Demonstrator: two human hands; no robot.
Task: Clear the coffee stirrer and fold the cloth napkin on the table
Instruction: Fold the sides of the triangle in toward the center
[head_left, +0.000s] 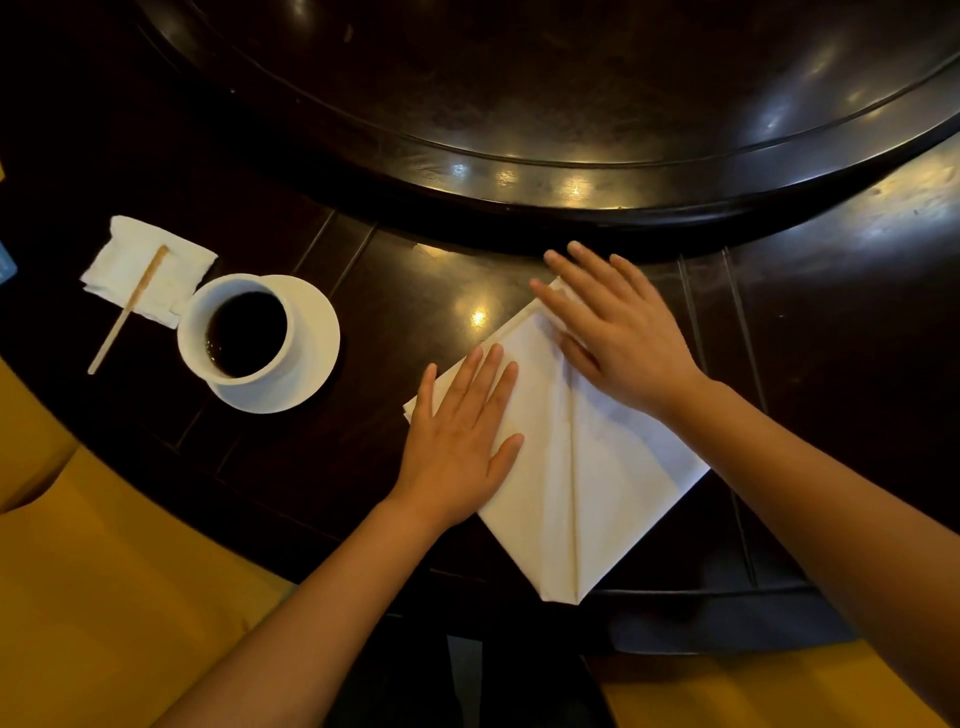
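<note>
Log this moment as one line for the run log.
left hand flat on white cloth napkin | right hand pressing its top corner | wooden coffee stirrer on paper tissue

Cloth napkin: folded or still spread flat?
Folded. The cloth napkin lies as a kite shape with two flaps meeting at a centre crease, layered edges at its top corner. Left hand and right hand press flat on it.

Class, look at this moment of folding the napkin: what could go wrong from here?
1. The napkin has its near tip at the table edge; it might slip off.
2. The full cup stands close to the left hand; a sweep could spill it.
3. The stirrer lies half off its tissue and may roll.
</note>
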